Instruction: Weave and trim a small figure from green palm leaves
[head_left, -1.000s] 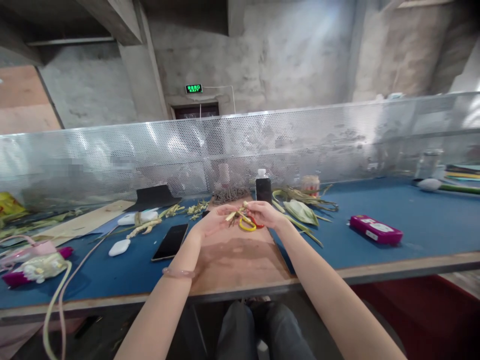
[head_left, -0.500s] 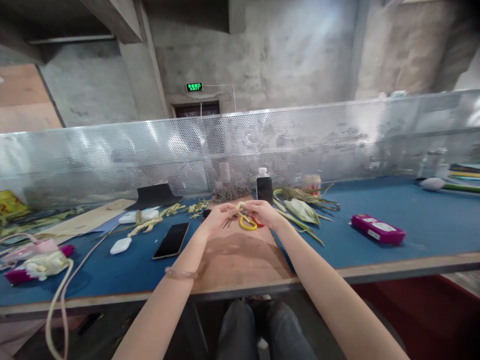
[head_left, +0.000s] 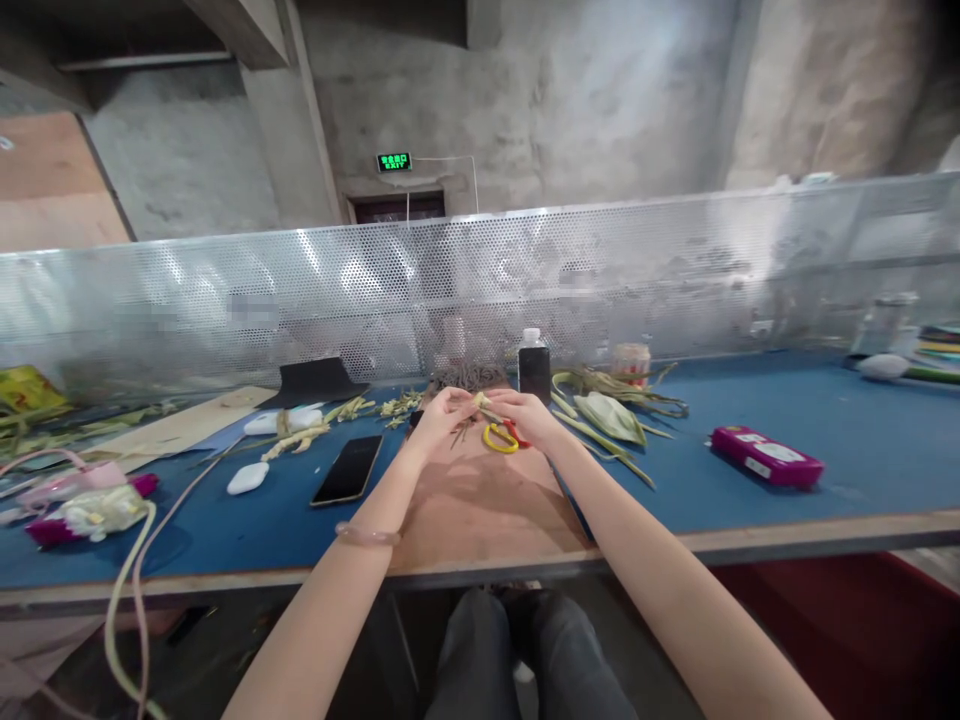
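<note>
Both hands meet over a brown board (head_left: 487, 510) at the middle of the table. My left hand (head_left: 444, 415) is closed, its fingertips pinching a small pale-yellow piece of plant strip (head_left: 481, 400). From the other side my right hand (head_left: 525, 415) pinches the same piece, its fingers bent together. Just below the hands lie scissors (head_left: 501, 437) with yellow and red handles, their blades partly hidden. Thin dark stems (head_left: 461, 432) show on the board under my left fingers. Finer detail of the held piece is too small to make out.
A dark phone (head_left: 348, 470) and white case (head_left: 247, 478) lie left of the board. Behind it stand a coiled grey cord (head_left: 469, 376) and a bottle (head_left: 534, 370). Dried leaves (head_left: 611, 415) and a magenta pack (head_left: 765, 457) lie right. A perforated metal screen (head_left: 300, 290) runs behind.
The view has shifted slightly, so the table items appear a little further right. Both hands stay together at the pale piece, with small finger movements.
</note>
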